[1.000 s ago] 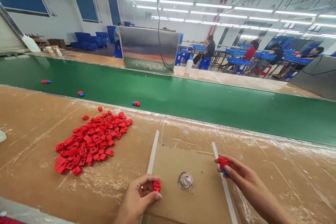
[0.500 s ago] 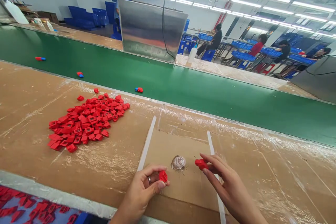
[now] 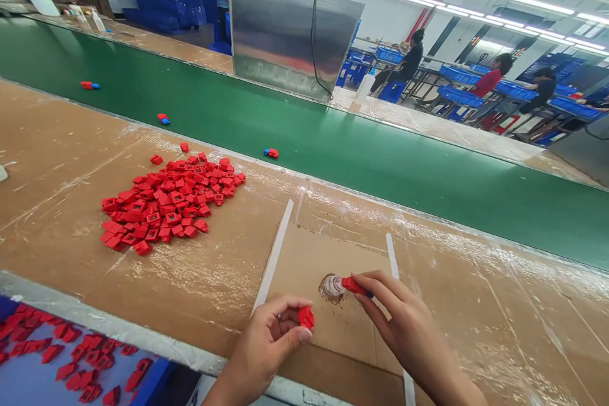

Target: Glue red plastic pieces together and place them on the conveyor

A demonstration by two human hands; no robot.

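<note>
My left hand [image 3: 266, 342] is closed on a small red hollow plastic piece [image 3: 306, 317], held between thumb and fingers with its opening showing. Pinched in my right hand [image 3: 409, 320] is another red plastic piece [image 3: 351, 285], with a dark blue part at the fingertip end. Its left tip meets a clear, round, cup-like thing [image 3: 332, 285] set on the cardboard sheet [image 3: 309, 254]; whether it presses or only touches, I cannot tell. Dark specks surround that clear thing. To the left lies a large pile of red hollow pieces [image 3: 171, 200] on the brown tabletop.
Beyond the table runs a green conveyor belt [image 3: 428, 184] carrying a few red-and-blue pieces [image 3: 271, 153]. White strips [image 3: 275, 254] flank the cardboard. A blue bin [image 3: 42, 380] of red pieces sits below the table edge. Behind the belt stand a metal panel [image 3: 290, 32] and a white bottle [image 3: 365, 85].
My right hand has brought its red piece left onto the clear round thing. The left hand keeps its piece nearly in place. The view has shifted, showing more of a person behind the metal panel.
</note>
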